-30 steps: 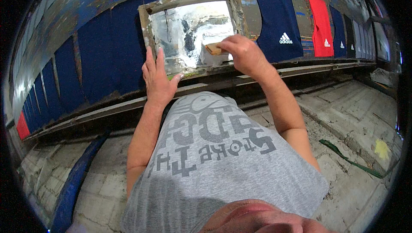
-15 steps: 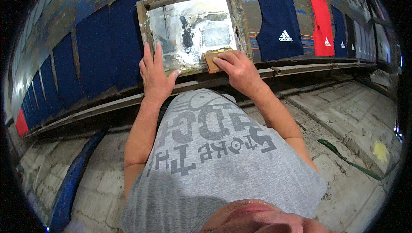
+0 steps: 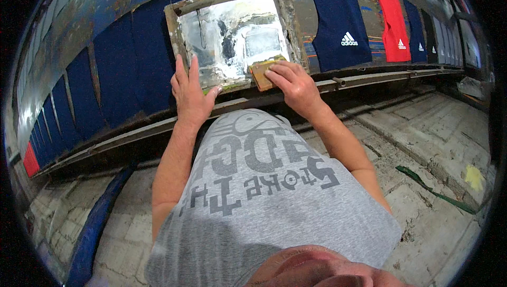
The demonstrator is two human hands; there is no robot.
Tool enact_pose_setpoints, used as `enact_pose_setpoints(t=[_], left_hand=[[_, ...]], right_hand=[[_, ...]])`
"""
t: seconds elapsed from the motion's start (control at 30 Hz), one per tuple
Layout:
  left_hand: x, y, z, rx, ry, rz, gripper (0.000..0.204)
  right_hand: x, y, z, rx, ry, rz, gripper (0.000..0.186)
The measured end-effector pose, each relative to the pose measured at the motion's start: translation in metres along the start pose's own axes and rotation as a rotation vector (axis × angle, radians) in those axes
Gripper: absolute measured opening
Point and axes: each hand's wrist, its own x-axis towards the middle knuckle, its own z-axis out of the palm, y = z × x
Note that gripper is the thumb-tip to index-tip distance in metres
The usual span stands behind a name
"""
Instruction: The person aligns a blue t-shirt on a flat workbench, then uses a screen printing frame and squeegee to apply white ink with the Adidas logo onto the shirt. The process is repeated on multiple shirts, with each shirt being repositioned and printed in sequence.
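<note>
A wooden screen-printing frame (image 3: 292, 20) lies on the long work surface in front of me, its mesh smeared with white ink (image 3: 232, 15). My left hand (image 3: 191, 91) grips the frame's near left corner, with fingers along the left rail and the thumb over the near rail. In my right hand (image 3: 297, 87) is a wooden squeegee (image 3: 262, 76), pinched between thumb and fingers. The squeegee is tilted at the frame's near right part, below a pale rectangular window in the mesh (image 3: 262, 42). Whatever cloth lies under the frame is mostly hidden.
Dark blue cloth pieces (image 3: 113, 65) line the surface to the left. To the right lie a navy piece (image 3: 340, 23) with a white print, a red one (image 3: 392, 23) and several more. A metal rail (image 3: 369, 78) runs along the near edge. Green strip (image 3: 433, 189) on the floor.
The squeegee has tilted slightly and shifted a little in my right hand, showing more of its upper edge. My left hand stays on the frame. The view has shifted slightly.
</note>
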Motion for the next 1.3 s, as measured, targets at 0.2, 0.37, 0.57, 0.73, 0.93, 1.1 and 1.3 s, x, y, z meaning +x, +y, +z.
enact_pose_setpoints(t=[0.2,0.37,0.57,0.73,0.93,1.1,1.3], left_hand=[[0.000,0.000,-0.002,0.015,-0.021,-0.012,0.110],[0.000,-0.001,-0.001,0.025,-0.005,0.011,0.108],[-0.001,-0.003,0.000,0.001,-0.003,-0.017,0.109],[-0.001,-0.002,-0.001,0.004,-0.003,-0.010,0.110],[-0.001,-0.003,-0.001,-0.002,0.012,-0.013,0.110],[-0.002,-0.005,0.000,-0.014,0.027,-0.001,0.110],[-0.002,-0.004,0.000,0.020,0.021,-0.001,0.108]], right_hand=[[0.049,0.042,-0.002,0.017,-0.106,0.050,0.040],[0.077,0.056,-0.003,-0.044,-0.049,0.017,0.038],[0.034,0.013,-0.011,0.028,-0.088,-0.017,0.041],[0.058,0.043,-0.024,0.181,-0.297,0.062,0.039],[0.069,0.043,0.001,-0.025,-0.045,0.014,0.035],[0.033,0.020,-0.018,0.035,-0.146,-0.037,0.036],[0.078,0.060,-0.009,0.052,-0.084,0.013,0.037]])
